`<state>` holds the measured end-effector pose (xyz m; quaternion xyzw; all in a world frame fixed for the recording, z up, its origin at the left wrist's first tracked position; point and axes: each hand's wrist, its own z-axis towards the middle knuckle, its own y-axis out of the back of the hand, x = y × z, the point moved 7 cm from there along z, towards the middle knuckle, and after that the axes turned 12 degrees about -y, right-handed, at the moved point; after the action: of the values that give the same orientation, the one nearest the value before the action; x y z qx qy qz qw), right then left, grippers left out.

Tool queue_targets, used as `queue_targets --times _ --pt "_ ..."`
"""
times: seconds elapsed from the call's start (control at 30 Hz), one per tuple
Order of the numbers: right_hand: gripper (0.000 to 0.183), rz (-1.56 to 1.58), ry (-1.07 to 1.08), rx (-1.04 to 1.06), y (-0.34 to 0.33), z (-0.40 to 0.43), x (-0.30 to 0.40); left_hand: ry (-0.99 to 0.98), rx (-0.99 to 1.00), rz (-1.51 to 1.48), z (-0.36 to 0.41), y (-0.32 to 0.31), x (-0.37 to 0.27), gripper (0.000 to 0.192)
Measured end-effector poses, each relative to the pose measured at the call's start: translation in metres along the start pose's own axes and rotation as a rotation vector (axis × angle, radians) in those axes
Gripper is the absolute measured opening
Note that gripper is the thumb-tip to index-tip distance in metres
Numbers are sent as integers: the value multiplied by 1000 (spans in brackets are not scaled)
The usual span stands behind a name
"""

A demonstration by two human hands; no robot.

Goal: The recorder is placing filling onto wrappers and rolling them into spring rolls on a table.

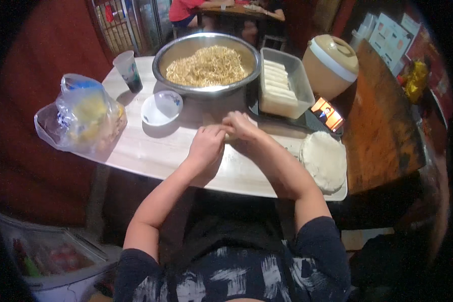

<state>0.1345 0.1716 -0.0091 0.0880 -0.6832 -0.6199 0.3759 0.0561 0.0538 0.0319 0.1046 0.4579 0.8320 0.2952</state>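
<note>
My left hand (207, 145) and my right hand (242, 126) meet over the middle of the table, fingers curled around a pale, thin dough wrapper (232, 136). Most of the wrapper is hidden by my fingers, so its filling cannot be seen. Beyond my hands stands a wide steel basin (207, 90) heaped with shredded, yellowish filling (211, 66). Pale rolls (276, 81) lie in a row inside a clear plastic box (287, 109) at the back right. A stack of round white wrappers (324, 162) rests by the table's right corner.
A white bowl (161, 109) and a plastic cup with dark liquid (130, 71) stand left of the basin. Filled plastic bags (87, 117) sit on the left. A lit phone (327, 114) leans near a beige jug (328, 68). Two people (185, 11) sit beyond.
</note>
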Motion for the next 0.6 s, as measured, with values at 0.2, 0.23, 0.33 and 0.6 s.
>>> queue_targets --times 0.2,0.23,0.33,0.6 --pt "22 293 -88 -3 16 4 -4 63 60 18 -6 -2 -18 42" --pt "22 290 -85 -1 11 3 -5 78 59 3 -6 -6 -18 44" --pt "18 384 -36 -465 30 -25 0 102 74 1 -6 -8 -15 47" --pt "30 -147 271 -496 29 -89 57 93 110 41 -9 -10 -14 49"
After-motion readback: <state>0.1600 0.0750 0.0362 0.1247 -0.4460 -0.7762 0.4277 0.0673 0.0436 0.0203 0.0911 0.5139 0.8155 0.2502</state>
